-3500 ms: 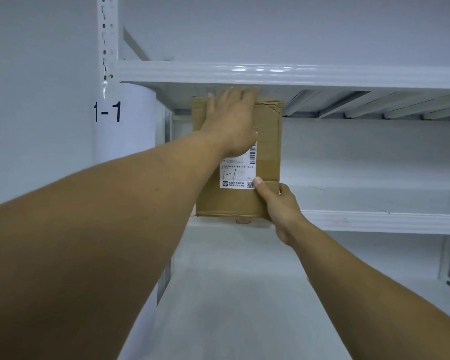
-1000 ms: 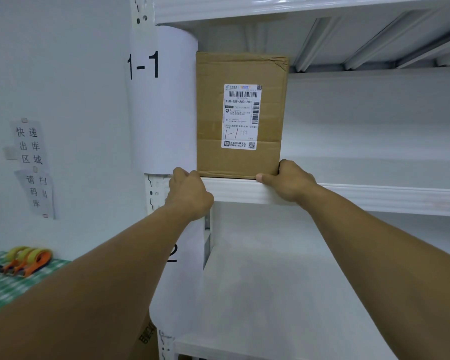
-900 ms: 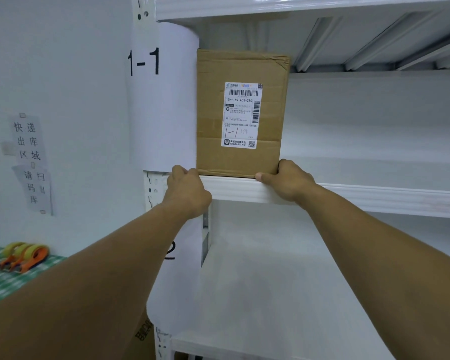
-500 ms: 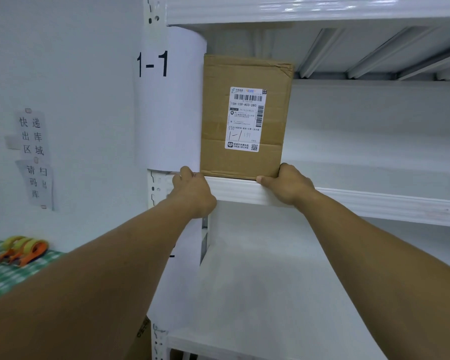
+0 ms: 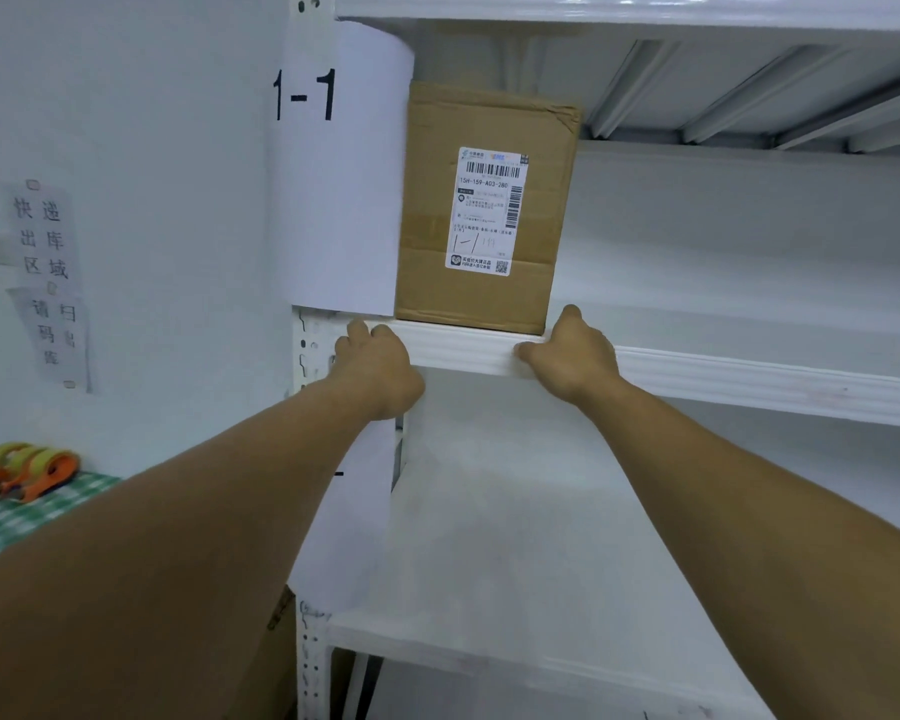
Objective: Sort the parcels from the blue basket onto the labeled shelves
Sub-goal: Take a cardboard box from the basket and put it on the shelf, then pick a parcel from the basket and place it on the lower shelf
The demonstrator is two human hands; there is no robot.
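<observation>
Shelf tally
One cardboard parcel (image 5: 481,210), one shipping label (image 5: 489,213), one "1-1" sign (image 5: 344,163), two wall notices (image 5: 42,231), three shelf boards (image 5: 463,348), one left hand (image 5: 378,368), one right hand (image 5: 575,356).

Shelf tag: "1-1", large black figures on the white paper sheet (image 5: 344,200) just left of the parcel (image 5: 427,200).
Code: "15H-159-A03-280", printed under a barcode on the shipping label (image 5: 489,215) on the parcel's front.
Handwriting: "1-1" in pen, low on that label.
Label foot: a QR code and small print, too small to read.
Upper wall notice (image 5: 42,236): "快递出库区域", well left of the parcel.
Lower wall notice (image 5: 55,335): "请扫码出库", well left of the parcel's base.
</observation>
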